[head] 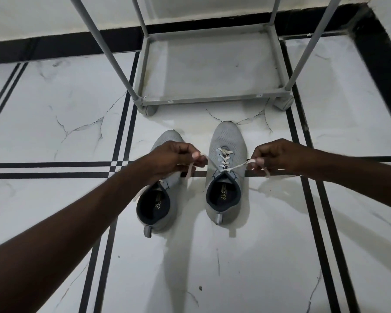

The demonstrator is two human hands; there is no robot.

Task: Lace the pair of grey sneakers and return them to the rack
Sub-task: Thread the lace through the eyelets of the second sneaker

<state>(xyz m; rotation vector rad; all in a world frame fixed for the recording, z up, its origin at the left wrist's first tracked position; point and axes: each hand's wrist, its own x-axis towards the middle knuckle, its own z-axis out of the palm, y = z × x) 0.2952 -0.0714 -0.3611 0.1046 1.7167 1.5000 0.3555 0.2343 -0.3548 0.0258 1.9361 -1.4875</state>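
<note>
I am watching both hands working over the right sneaker (226,175), which is standing on the tiled floor (54,123) just in front of the grey rack (212,64), toe toward it. My left hand (172,159) is curling closed, pinching one end of the white lace (221,158) between thumb and fingertips. My right hand (273,158) is pinching the other end the same way, pulling it out sideways. The two ends are crossing above the shoe's opening. The left sneaker (158,195) is sitting beside it, partly under my left wrist. Yellow insole printing is showing in both shoes, too small for me to read.
</note>
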